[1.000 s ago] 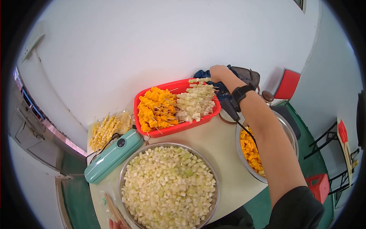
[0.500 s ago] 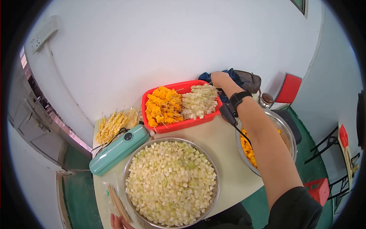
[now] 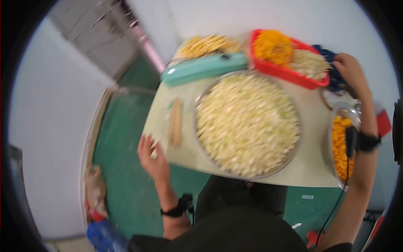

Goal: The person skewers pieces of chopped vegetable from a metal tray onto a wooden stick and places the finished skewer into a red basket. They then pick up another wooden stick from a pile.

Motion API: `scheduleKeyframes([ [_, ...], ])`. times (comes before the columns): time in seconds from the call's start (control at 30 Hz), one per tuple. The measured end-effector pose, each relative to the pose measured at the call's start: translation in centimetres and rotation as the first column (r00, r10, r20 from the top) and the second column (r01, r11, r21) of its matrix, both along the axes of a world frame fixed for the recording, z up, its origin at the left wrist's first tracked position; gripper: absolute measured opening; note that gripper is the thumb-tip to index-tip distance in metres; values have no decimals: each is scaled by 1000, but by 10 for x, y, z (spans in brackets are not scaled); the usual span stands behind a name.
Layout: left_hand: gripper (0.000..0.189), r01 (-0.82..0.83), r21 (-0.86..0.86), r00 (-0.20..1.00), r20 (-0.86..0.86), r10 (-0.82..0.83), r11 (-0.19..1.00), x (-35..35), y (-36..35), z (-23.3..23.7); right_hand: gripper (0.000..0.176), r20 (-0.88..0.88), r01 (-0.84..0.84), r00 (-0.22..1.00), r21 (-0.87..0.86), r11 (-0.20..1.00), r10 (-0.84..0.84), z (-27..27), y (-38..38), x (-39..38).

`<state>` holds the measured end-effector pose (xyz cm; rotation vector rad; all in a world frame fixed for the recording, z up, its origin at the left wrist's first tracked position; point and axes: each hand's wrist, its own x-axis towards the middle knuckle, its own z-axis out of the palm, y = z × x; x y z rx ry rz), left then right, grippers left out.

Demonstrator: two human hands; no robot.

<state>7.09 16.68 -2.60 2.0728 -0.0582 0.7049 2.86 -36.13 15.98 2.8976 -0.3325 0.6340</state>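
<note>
Now left hand fully in view by skewers, fingers apart; right hand still beyond tray, fingers unclear.

Left hand low, fingers spread; right hand far forward, arm outstretched, grip unclear.

Both forearms are bare, and each wrist wears black: behind the left hand, below and left of the steel bowl, sits a chunky black strap, while behind the right hand, right of that bowl, a black band carries a small black unit. A thin black cable runs from that unit toward the body. Below the bowl, a dark, near-black top covers the torso.
</note>
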Motion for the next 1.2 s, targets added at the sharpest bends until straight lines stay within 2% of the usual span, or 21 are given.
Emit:
scheduleKeyframes([
  [0.03,30,-13,24,1000,-22,13,1000,3,8,-6,19,38,-29,999,108,994,25,5,41,-15],
  [0.1,28,-42,95,998,-41,46,995,6,16,-7,18,4,41,999,347,937,-46,6,102,-43],
  [0.17,26,2,214,998,-69,13,977,6,9,-8,18,63,-81,996,319,944,64,-10,135,-76],
  [0.23,26,48,219,995,-96,-28,975,7,1,-9,19,79,-74,996,327,942,50,-22,171,-106],
  [0.27,26,94,220,990,-120,-68,971,9,-3,-10,19,34,-26,999,431,902,13,-30,183,-118],
  [0.3,26,87,217,991,-121,-62,972,11,-8,-11,20,-15,23,1000,526,850,-18,-38,191,-129],
  [0.33,25,105,342,992,-108,-72,934,14,-13,-12,20,-16,18,1000,523,852,-11,-49,195,-138],
  [0.37,24,121,462,992,-96,-87,878,18,-18,-13,20,-13,1,1000,596,803,8,-62,195,-147],
  [0.4,23,115,492,993,-66,-94,863,23,-21,-17,21,-9,-13,1000,665,746,26,-74,196,-156],
  [0.43,23,115,491,993,-66,-94,863,24,-22,-18,21,-10,-13,1000,665,747,26,-83,197,-164],
  [0.5,21,126,551,985,-166,-40,825,26,-26,-19,20,-14,-3,1000,738,674,20,-96,199,-177],
  [0.57,17,121,538,985,-170,-33,834,30,-29,-24,20,-10,0,1000,759,651,11,-106,201,-189],
  [0.63,14,115,529,984,-176,-23,841,31,-30,-27,20,-38,47,999,840,540,-27,-116,202,-200],
  [0.67,12,89,532,985,-172,5,842,32,-31,-27,20,-39,47,999,842,537,-26,-122,202,-204],
  [0.73,11,66,541,985,-168,31,838,32,-32,-26,19,-9,23,999,898,440,-34,-134,204,-210],
  [0.93,13,-35,482,976,-171,133,875,35,-34,-15,21,-28,-5,998,866,500,58,-157,207,-217],
  [1.0,19,-49,474,959,-225,174,879,36,-30,-11,21,-21,-20,997,864,503,77,-160,209,-218],
  [1.2,21,-40,388,950,-270,155,921,36,-26,-2,19,-68,-4,992,836,549,111,-161,213,-218],
])
